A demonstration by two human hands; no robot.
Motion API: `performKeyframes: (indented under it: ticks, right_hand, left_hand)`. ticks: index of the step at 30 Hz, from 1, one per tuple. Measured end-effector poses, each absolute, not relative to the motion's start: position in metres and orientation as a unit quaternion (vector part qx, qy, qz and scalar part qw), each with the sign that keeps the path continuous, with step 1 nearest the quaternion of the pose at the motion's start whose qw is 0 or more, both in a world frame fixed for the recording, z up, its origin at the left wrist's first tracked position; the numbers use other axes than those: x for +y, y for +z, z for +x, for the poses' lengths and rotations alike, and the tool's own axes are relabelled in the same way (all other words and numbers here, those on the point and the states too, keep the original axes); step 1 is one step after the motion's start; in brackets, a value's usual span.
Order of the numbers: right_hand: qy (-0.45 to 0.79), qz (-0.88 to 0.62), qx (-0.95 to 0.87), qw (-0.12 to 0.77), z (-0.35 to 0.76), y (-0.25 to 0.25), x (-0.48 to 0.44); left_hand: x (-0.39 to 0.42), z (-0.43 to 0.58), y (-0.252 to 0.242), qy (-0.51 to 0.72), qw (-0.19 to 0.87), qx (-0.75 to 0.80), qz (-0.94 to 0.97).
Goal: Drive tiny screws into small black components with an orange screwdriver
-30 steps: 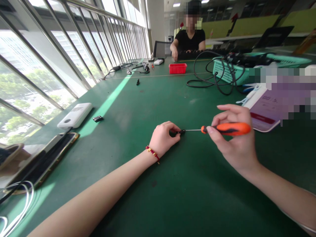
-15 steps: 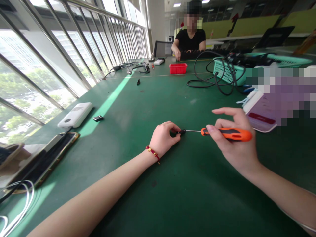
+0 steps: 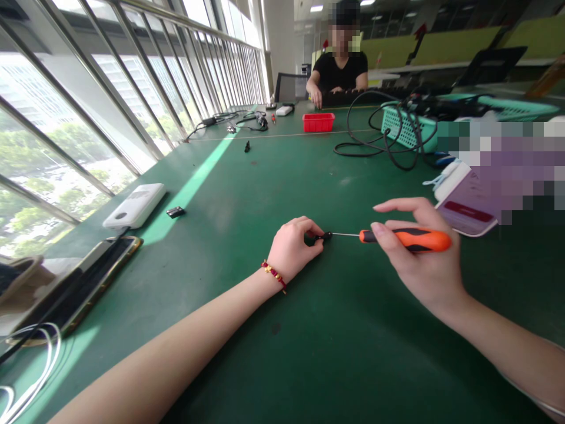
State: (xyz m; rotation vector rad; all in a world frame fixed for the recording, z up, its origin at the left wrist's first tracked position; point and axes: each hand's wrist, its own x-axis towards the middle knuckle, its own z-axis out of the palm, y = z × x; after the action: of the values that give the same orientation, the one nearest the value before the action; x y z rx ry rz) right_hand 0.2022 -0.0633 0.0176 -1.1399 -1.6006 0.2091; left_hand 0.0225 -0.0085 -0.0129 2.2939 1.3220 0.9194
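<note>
My left hand (image 3: 295,248), with a red and gold bracelet at the wrist, rests on the green table (image 3: 273,365). Its thumb and fingers pinch a small black part (image 3: 325,236) whose kind I cannot make out; the fingers partly hide it. My right hand (image 3: 421,259) grips an orange and black screwdriver (image 3: 426,239) by the handle, index finger lifted away from it. The screwdriver lies level, its thin shaft pointing left, and the tip meets the small black part.
To the left lie a small black piece (image 3: 175,212), a white power bank (image 3: 136,206) and a phone (image 3: 103,277). Farther back are a red bin (image 3: 318,122), black cables (image 3: 357,150) and a teal basket (image 3: 408,131). Another person (image 3: 338,70) sits at the far end.
The screwdriver handle has turned a little about its length in my right hand, and the right fingers have shifted slightly. My left hand stays in place.
</note>
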Motion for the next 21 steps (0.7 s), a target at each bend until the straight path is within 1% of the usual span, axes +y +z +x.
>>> performKeyframes:
  ticks: [3, 7, 12, 15, 18, 21]
  right_hand:
    - [0.069, -0.477, -0.68, 0.554, 0.2018, 0.0183, -0.0639]
    - [0.082, -0.442, -0.68, 0.579, 0.203, 0.0173, -0.0621]
    - [0.106, -0.486, -0.7, 0.513, 0.2028, 0.0203, -0.0677]
    - [0.091, -0.465, -0.698, 0.536, 0.2011, 0.0201, -0.0674]
    - [0.107, -0.441, -0.692, 0.562, 0.2005, 0.0171, -0.0637]
    - [0.115, -0.46, -0.693, 0.543, 0.2012, 0.0142, -0.0621]
  left_hand:
    - [-0.0087, 0.0226, -0.0127, 0.323, 0.165, 0.464, 0.808]
    - [-0.0089, 0.0229, -0.0123, 0.325, 0.167, 0.466, 0.806]
    - [-0.0091, 0.023, -0.012, 0.324, 0.169, 0.466, 0.806]
    - [-0.009, 0.0228, -0.0127, 0.325, 0.166, 0.467, 0.805]
    - [-0.0084, 0.0225, -0.0139, 0.329, 0.164, 0.466, 0.804]
    - [-0.008, 0.0228, -0.0142, 0.333, 0.172, 0.468, 0.801]
